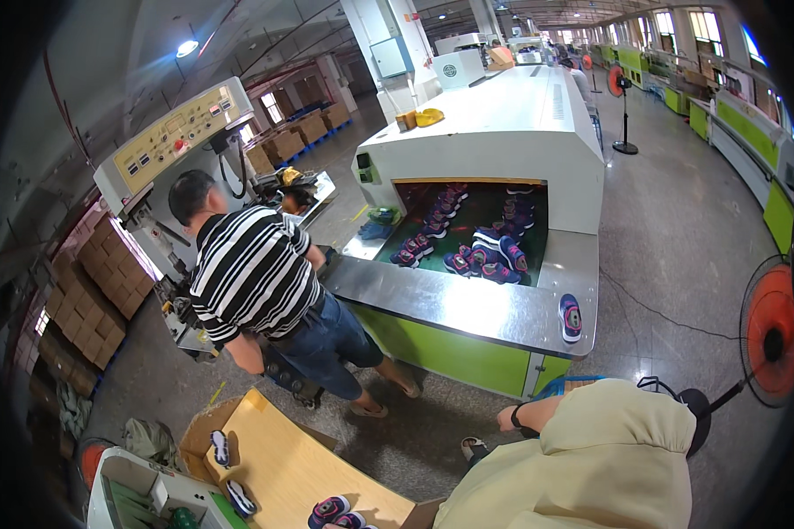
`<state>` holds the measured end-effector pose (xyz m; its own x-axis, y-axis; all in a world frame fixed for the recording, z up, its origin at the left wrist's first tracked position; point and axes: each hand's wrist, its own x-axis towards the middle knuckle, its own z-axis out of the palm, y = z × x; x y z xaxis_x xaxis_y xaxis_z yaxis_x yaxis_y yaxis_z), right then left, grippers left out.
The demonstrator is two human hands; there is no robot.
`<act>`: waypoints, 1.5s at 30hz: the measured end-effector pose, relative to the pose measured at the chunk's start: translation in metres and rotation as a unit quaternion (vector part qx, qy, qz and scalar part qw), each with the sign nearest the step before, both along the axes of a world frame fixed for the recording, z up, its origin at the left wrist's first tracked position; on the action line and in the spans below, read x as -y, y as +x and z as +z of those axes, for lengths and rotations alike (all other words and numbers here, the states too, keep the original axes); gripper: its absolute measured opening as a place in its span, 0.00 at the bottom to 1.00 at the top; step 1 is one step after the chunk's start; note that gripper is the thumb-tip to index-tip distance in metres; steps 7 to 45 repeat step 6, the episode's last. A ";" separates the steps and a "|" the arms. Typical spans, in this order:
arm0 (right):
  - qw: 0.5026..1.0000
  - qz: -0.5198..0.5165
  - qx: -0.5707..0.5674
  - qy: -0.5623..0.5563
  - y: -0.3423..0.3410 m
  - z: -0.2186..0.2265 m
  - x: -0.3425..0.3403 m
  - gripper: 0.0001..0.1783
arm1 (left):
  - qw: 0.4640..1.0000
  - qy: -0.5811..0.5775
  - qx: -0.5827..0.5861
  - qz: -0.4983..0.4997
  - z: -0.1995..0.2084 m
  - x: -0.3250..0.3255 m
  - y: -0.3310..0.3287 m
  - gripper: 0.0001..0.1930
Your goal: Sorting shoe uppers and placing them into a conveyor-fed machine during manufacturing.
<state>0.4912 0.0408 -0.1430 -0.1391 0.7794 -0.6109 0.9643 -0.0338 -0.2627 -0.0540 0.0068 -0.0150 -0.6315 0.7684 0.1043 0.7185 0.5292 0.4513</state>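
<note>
My right hand (508,418), with a black band at the wrist, hangs below the machine's front edge, near a blue container (552,388); its fingers are too foreshortened to read. At the bottom edge a sliver of skin, perhaps my left hand, shows beside a navy and pink sports shoe (328,510); its grip is cut off. Another such shoe (351,520) lies against it. On the tan board (282,458) are two more shoes, one upper (220,448) and one lower (240,498). A single shoe (571,318) rests on the metal ledge (415,295) at its right end.
A white tunnel machine (494,150) has several shoes (490,254) on its green belt. At left a co-worker in a striped shirt (251,260) stands by a control panel (181,132). An orange fan (772,339) and a floor cable (670,324) are to the right.
</note>
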 end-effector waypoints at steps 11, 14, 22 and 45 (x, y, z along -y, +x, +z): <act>1.000 0.009 0.015 -0.025 -0.002 -0.008 -0.004 0.21 | 1.000 -0.003 0.019 0.001 0.010 0.001 0.001 0.26; 1.000 0.009 0.015 -0.025 -0.002 -0.008 -0.004 0.21 | 1.000 -0.003 0.019 0.001 0.010 0.001 0.001 0.26; 1.000 0.009 0.015 -0.025 -0.002 -0.008 -0.004 0.21 | 1.000 -0.003 0.019 0.001 0.010 0.001 0.001 0.26; 1.000 0.009 0.015 -0.025 -0.002 -0.008 -0.004 0.21 | 1.000 -0.003 0.019 0.001 0.010 0.001 0.001 0.26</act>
